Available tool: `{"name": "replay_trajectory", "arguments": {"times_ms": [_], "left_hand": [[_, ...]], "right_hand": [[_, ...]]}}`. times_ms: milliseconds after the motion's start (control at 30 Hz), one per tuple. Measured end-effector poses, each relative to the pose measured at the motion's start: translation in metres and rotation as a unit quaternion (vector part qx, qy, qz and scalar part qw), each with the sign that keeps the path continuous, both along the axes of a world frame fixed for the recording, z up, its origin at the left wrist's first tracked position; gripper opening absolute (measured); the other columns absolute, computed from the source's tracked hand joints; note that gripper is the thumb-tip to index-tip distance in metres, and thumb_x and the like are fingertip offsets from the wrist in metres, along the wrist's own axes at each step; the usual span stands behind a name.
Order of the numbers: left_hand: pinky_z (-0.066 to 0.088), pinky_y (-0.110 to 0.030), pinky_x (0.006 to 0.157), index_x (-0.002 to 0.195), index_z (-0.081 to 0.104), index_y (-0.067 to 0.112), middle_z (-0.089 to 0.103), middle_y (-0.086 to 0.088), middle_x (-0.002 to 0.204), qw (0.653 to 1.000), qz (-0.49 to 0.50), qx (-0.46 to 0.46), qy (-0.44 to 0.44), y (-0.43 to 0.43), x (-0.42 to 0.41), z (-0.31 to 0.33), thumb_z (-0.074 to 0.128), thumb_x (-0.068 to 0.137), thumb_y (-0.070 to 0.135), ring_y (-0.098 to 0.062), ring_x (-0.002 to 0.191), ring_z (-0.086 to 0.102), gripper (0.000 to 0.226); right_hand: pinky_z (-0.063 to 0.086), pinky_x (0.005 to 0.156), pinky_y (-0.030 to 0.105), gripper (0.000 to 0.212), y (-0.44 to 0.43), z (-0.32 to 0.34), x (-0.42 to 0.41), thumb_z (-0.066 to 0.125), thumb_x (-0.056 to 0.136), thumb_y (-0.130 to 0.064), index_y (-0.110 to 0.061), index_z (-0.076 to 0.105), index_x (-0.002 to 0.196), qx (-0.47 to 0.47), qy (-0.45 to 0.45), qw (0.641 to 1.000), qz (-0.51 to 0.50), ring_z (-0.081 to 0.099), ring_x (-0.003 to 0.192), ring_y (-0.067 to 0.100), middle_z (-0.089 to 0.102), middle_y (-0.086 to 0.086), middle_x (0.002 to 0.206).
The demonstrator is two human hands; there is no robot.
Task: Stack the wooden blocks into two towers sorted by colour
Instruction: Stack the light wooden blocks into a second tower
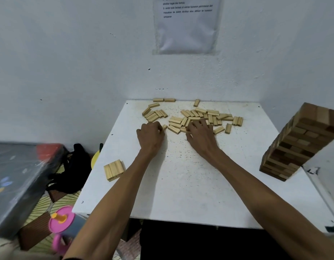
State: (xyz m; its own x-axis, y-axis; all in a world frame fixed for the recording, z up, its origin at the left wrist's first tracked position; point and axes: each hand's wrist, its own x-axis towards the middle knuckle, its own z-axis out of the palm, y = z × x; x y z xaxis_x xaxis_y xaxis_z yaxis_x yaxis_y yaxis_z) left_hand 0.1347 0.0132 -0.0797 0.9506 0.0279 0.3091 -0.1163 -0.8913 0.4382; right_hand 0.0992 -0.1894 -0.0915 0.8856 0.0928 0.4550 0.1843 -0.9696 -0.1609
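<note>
Several loose pale wooden blocks (pixel 195 118) lie scattered across the far half of the white table (pixel 190 184). My left hand (pixel 150 136) is at the pile's left edge, fingers curled round a pale block (pixel 164 127). My right hand (pixel 200 135) rests on the middle of the pile with fingers spread over the blocks. A single layer of three pale blocks (pixel 114 169) sits side by side near the table's left edge. A tall tower of darker brown blocks (pixel 301 141) stands at the right edge.
White walls close the table at the back and right, with a paper sheet (pixel 186 25) taped up. Left of the table, on the floor, are a black bag (pixel 72 169), a pink lidded cup (pixel 62 221) and a grey box (pixel 17 181).
</note>
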Motion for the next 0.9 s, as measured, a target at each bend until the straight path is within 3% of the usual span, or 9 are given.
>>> {"name": "replay_trajectory", "arguments": {"times_ms": [233, 400, 533, 767, 900], "left_hand": [[0.033, -0.036, 0.077, 0.095, 0.075, 0.02, 0.071, -0.003, 0.094, 1.0, 0.021, -0.008, -0.02, -0.001, -0.026, -0.003, 0.059, 0.097, 0.023, -0.027, 0.092, 0.058, 0.017], [0.032, -0.037, 0.079, 0.091, 0.075, 0.022, 0.069, 0.003, 0.09, 0.998, 0.035, -0.049, -0.022, -0.001, -0.038, -0.007, 0.061, 0.091, 0.024, -0.023, 0.091, 0.055, 0.015], [0.038, -0.039, 0.08, 0.084, 0.072, 0.026, 0.067, 0.009, 0.085, 0.996, 0.056, -0.073, -0.019, 0.0, -0.043, -0.013, 0.059, 0.085, 0.025, -0.019, 0.088, 0.053, 0.013], [0.037, -0.04, 0.08, 0.086, 0.071, 0.024, 0.068, 0.006, 0.087, 0.996, 0.045, -0.078, -0.023, 0.006, -0.047, -0.013, 0.06, 0.088, 0.029, -0.022, 0.091, 0.053, 0.013], [0.036, -0.039, 0.079, 0.086, 0.072, 0.024, 0.068, 0.007, 0.087, 0.995, 0.038, -0.086, -0.018, 0.008, -0.051, -0.011, 0.061, 0.088, 0.028, -0.021, 0.092, 0.053, 0.012]], "right_hand": [[0.047, 0.079, 0.046, 0.006, 0.004, -0.007, -0.015, 0.067, 0.094, -0.009, -0.008, 0.069, 0.1, 0.022, -0.005, 1.0, 0.022, 0.057, 0.103, 0.033, 0.071, 0.01, 0.099], [0.046, 0.072, 0.034, 0.012, 0.012, 0.006, -0.009, 0.066, 0.094, -0.006, -0.004, 0.069, 0.105, 0.17, 0.012, 0.985, 0.006, 0.061, 0.093, 0.028, 0.069, 0.012, 0.101], [0.056, 0.074, 0.038, 0.009, 0.028, 0.019, 0.004, 0.072, 0.092, -0.01, -0.009, 0.07, 0.101, 0.244, 0.035, 0.969, 0.025, 0.063, 0.09, 0.021, 0.068, 0.005, 0.097], [0.053, 0.077, 0.041, 0.015, 0.042, 0.004, 0.011, 0.074, 0.09, -0.018, -0.012, 0.067, 0.102, 0.229, 0.067, 0.97, 0.042, 0.058, 0.097, 0.026, 0.065, 0.005, 0.097], [0.055, 0.079, 0.044, 0.016, 0.043, 0.002, 0.009, 0.073, 0.09, -0.009, -0.01, 0.069, 0.106, 0.234, 0.065, 0.969, 0.041, 0.062, 0.095, 0.026, 0.07, 0.006, 0.099]]}}
